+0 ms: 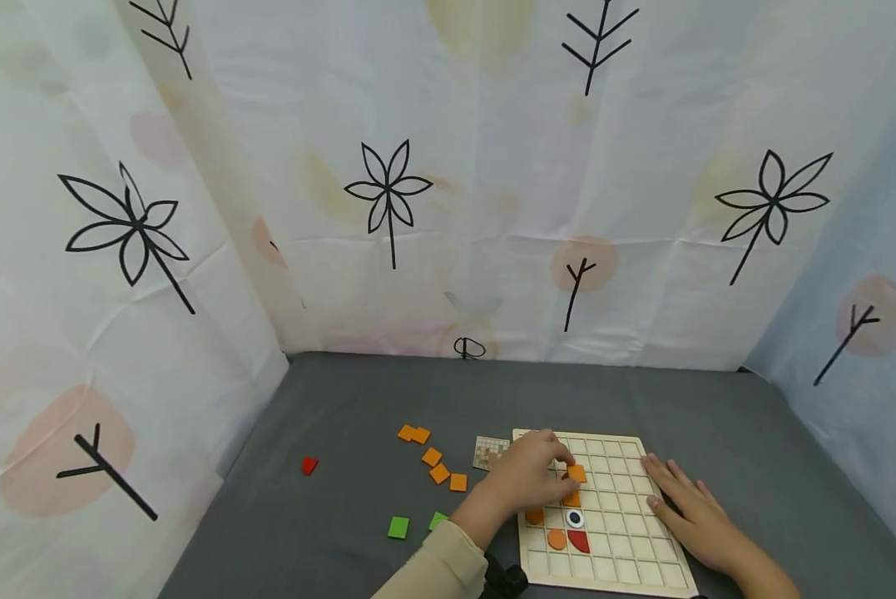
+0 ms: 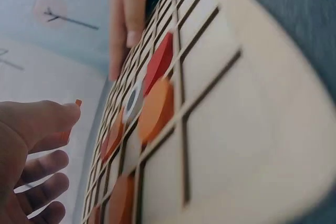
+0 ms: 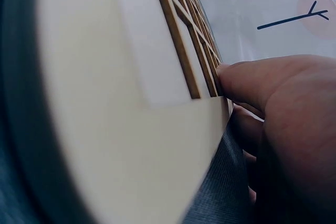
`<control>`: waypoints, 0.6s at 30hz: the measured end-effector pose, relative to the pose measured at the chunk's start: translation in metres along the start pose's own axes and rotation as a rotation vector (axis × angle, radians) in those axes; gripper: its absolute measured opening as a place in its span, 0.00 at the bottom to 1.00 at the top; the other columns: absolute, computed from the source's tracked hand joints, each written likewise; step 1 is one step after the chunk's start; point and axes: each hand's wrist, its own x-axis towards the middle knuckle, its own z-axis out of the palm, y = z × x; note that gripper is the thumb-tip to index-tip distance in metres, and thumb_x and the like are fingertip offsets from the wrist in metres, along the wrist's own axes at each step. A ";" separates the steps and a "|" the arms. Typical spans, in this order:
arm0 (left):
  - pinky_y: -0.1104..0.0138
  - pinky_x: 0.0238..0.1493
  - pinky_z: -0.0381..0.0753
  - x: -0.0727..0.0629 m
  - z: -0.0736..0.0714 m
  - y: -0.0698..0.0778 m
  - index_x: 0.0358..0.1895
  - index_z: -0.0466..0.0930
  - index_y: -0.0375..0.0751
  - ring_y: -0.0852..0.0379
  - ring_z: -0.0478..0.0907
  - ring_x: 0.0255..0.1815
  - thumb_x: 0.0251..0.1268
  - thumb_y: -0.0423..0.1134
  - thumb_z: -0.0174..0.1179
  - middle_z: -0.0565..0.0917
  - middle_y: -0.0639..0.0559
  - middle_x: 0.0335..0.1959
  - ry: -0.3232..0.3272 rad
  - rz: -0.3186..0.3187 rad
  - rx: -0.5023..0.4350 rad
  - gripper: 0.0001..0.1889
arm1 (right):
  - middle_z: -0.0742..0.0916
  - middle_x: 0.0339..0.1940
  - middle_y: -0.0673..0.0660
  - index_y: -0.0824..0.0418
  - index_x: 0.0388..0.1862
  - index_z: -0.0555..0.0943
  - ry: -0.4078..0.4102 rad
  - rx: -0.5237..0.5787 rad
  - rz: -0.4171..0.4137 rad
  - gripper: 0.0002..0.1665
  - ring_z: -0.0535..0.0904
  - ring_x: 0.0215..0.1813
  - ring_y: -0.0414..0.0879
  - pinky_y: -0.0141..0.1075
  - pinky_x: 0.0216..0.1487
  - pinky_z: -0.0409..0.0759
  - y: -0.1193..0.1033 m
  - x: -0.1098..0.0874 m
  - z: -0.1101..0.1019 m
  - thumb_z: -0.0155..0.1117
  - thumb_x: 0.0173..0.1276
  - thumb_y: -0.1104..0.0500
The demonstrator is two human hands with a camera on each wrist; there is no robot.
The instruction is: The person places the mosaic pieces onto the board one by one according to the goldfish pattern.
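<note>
The wooden grid board (image 1: 627, 526) lies on the grey table cloth. Above its left half, my left hand (image 1: 528, 472) pinches an orange square tile (image 1: 577, 473) between thumb and finger. The left wrist view shows this hand (image 2: 26, 140) and tile held just off the board. Set in the grid are an eye tile (image 1: 575, 519), a red quarter-round tile (image 1: 578, 542), an orange round tile (image 1: 556, 540) and orange tiles (image 1: 534, 517), partly hidden by the hand. My right hand (image 1: 695, 517) rests along the board's right edge, its fingers fairly straight and its thumb touching the rim.
Several loose orange square tiles (image 1: 432, 457) are scattered left of the board. Two green tiles (image 1: 398, 527) lie nearer, one partly behind the left sleeve. A red tile (image 1: 309, 466) sits farther left. A small patterned card (image 1: 488, 452) lies by the board's left edge.
</note>
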 end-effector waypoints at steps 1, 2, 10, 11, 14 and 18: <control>0.78 0.43 0.74 0.003 0.004 0.003 0.53 0.91 0.50 0.68 0.76 0.41 0.73 0.50 0.69 0.85 0.57 0.48 -0.010 0.016 0.016 0.13 | 0.62 0.84 0.74 0.61 0.86 0.61 0.001 -0.002 0.000 0.38 0.33 0.66 0.03 0.82 0.72 0.38 0.000 0.000 0.000 0.56 0.85 0.49; 0.80 0.41 0.72 0.005 0.008 0.005 0.52 0.91 0.51 0.69 0.74 0.39 0.73 0.50 0.69 0.85 0.57 0.46 -0.019 0.030 0.038 0.12 | 0.62 0.84 0.74 0.60 0.86 0.61 0.002 -0.003 0.001 0.38 0.33 0.66 0.03 0.82 0.72 0.38 0.000 0.000 0.000 0.56 0.85 0.49; 0.80 0.39 0.65 0.010 0.027 0.015 0.49 0.92 0.55 0.71 0.65 0.34 0.71 0.52 0.70 0.80 0.62 0.40 -0.080 0.055 0.154 0.11 | 0.62 0.85 0.73 0.61 0.86 0.61 0.011 -0.002 0.008 0.38 0.32 0.74 0.12 0.82 0.73 0.38 -0.003 0.000 0.000 0.56 0.85 0.49; 0.80 0.39 0.65 0.010 0.028 0.015 0.48 0.92 0.55 0.71 0.65 0.34 0.70 0.52 0.70 0.80 0.63 0.40 -0.078 0.056 0.173 0.10 | 0.62 0.85 0.73 0.61 0.86 0.61 0.010 -0.001 0.010 0.38 0.32 0.78 0.18 0.82 0.73 0.38 -0.003 0.000 0.000 0.56 0.85 0.49; 0.79 0.40 0.65 0.010 0.030 0.015 0.47 0.92 0.57 0.70 0.65 0.35 0.69 0.53 0.71 0.80 0.63 0.41 -0.067 0.056 0.207 0.10 | 0.61 0.85 0.73 0.61 0.86 0.61 0.005 0.003 0.016 0.38 0.35 0.87 0.40 0.81 0.73 0.37 -0.003 0.000 -0.001 0.56 0.85 0.49; 0.80 0.40 0.65 0.010 0.032 0.014 0.46 0.92 0.57 0.70 0.65 0.35 0.68 0.52 0.71 0.80 0.63 0.41 -0.064 0.055 0.205 0.10 | 0.62 0.85 0.73 0.61 0.86 0.62 0.003 0.002 0.014 0.38 0.33 0.85 0.30 0.82 0.73 0.37 -0.002 -0.001 0.000 0.56 0.85 0.49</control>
